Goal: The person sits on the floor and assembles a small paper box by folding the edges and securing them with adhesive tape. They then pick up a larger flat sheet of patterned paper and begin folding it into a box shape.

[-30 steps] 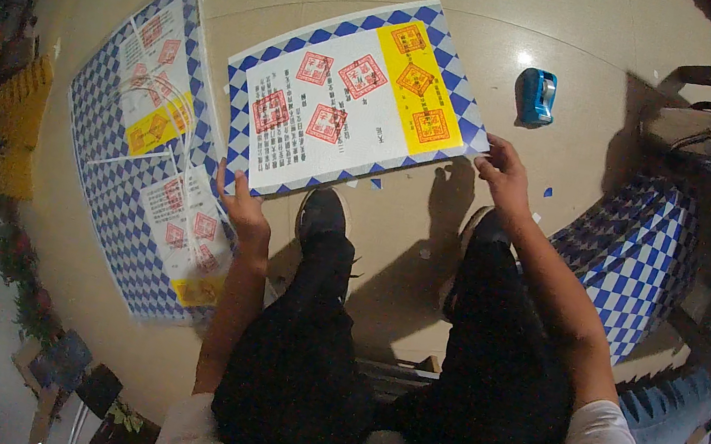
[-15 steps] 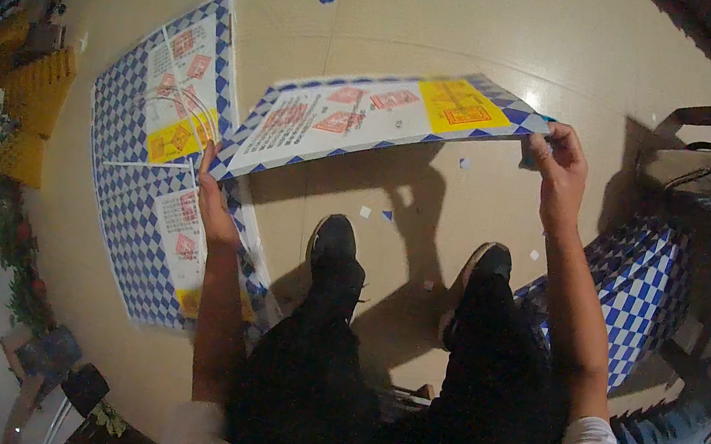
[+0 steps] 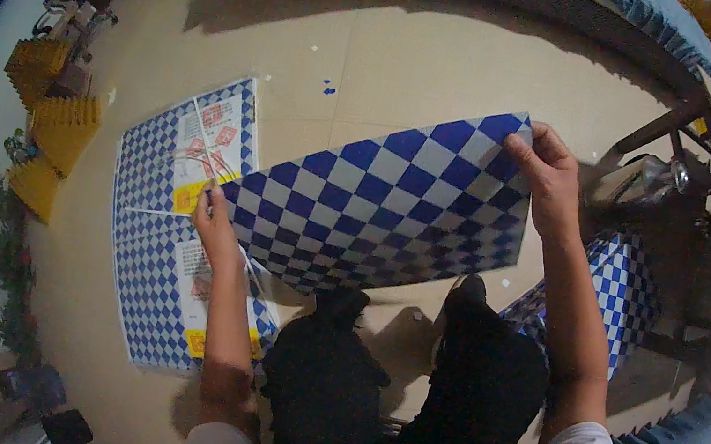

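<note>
While the left hand (image 3: 217,223) and right hand (image 3: 551,182) pinch the checkered sheet (image 3: 389,195) at opposite ends above the floor (image 3: 386,47), not yet laid down, the bundle (image 3: 157,239) near the floor's left edge looks already strapped

Can see beige floor (image 3: 442,57) bearing strapped boards (image 3: 153,158) at left, blue scraps (image 3: 329,91) farther off, a few white bits (image 3: 315,48), a checkered pile (image 3: 626,294) at right.

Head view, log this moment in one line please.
left hand: holds checkered sheet at left end | right hand: holds its upper right corner | strapped bundle: on floor, left
</note>
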Available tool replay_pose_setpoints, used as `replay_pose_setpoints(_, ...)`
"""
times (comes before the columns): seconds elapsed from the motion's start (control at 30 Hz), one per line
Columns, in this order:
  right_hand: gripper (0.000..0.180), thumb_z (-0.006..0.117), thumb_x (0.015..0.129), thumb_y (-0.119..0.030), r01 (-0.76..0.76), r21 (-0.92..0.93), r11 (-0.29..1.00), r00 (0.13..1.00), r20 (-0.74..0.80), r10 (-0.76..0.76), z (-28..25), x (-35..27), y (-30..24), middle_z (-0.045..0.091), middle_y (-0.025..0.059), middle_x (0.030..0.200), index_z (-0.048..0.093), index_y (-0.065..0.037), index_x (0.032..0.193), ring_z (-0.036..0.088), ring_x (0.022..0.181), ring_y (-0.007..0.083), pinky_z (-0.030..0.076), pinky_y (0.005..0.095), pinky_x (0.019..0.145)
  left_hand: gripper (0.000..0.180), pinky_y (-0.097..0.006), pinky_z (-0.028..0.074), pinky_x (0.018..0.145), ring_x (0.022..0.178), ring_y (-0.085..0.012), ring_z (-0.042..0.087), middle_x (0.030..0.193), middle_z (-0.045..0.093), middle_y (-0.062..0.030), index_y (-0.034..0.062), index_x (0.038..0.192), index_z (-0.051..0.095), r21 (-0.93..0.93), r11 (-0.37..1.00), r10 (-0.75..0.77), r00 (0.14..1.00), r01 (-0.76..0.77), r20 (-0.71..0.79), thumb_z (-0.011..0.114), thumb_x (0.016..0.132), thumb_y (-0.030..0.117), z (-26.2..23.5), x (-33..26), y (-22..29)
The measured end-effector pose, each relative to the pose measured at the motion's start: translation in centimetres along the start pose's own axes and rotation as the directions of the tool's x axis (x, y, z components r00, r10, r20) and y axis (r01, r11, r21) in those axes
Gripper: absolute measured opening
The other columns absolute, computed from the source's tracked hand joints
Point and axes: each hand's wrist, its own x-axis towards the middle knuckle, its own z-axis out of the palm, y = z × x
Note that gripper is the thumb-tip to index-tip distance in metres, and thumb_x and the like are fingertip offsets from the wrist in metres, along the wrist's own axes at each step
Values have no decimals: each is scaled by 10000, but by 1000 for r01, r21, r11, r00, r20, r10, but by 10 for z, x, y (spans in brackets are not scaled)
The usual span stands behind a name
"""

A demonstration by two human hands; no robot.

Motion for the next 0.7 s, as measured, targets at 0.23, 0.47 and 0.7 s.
replay_pose_setpoints(0.23, 216, 747, 903, -187, -22, 9, 1000, 995, 94, 21, -5, -47, -50, 680, -5, 923, 687, -28, 1036, 593, 828, 70, 488, 237, 744, 456, -343, 389, 1036, 1171, -197, 543, 1161, 644, -84, 0, 1271, 599, -236, 927, -246, 947, 292, 205, 689, 944, 305, -25, -9, -32)
replay_pose_setpoints(0.47, 199, 759, 900, -218, -45, -197, 979, 997, 58, 57, -30, -85, -71, 627, -22, 812, 685, -36, 932, 549, 734, 64, 459, 230, 657, 423, -374, 470, 995, 1141, -242, 607, 1258, 624, -120, 1, 1286, 594, -482, 726, -309, 859, 490, 408, 696, 929, 203, -36, -13, -27)
replay_pose_setpoints(0.7, 252, 770, 883, -233, 186, -351, 918, 970, 217, -114, 13, -121, -123, 565, -35, 738, 672, 0, 892, 471, 696, 59, 423, 253, 618, 405, -355, 404, 1063, 1243, -265, 556, 1342, 592, -166, 19, 1329, 583, -176, 822, 544, 657, -541, 522, 621, 965, 192, -3, -91, 159)
